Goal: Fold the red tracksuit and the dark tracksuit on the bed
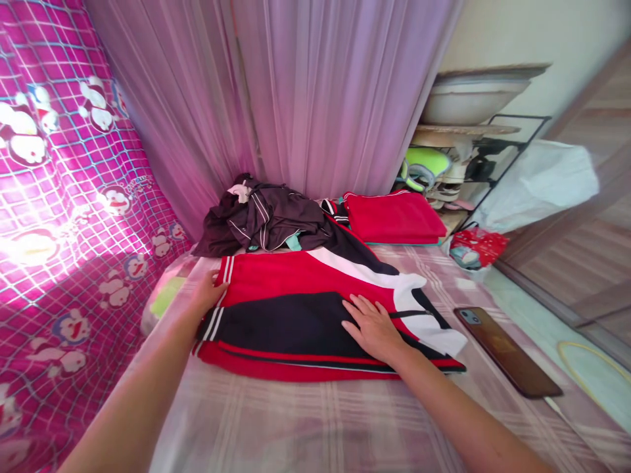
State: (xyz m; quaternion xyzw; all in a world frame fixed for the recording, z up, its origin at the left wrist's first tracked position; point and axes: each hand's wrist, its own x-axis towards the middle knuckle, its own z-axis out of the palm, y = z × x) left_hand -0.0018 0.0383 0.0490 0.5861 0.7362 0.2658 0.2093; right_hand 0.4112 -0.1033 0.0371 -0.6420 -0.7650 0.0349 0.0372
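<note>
A red, black and white jacket (276,276) lies flat on the checked bedsheet, one black sleeve folded over its front side. The striped hem is at the left and the white collar at the right. My left hand (210,293) rests on the hem's left edge, fingers apart, with some fingertips hard to see. Flat on the black sleeve near the collar lies my right hand (373,326), its fingers spread. The jacket's other black sleeve (357,249) stretches away toward the back.
Behind the jacket sit a heap of dark clothes (276,213) and a folded red garment (394,220). A phone (507,351) with a cable lies at the right. Purple curtains (315,98) hang behind; a pink patterned cloth (73,230) hangs at the left. A rack (522,148) stands back right.
</note>
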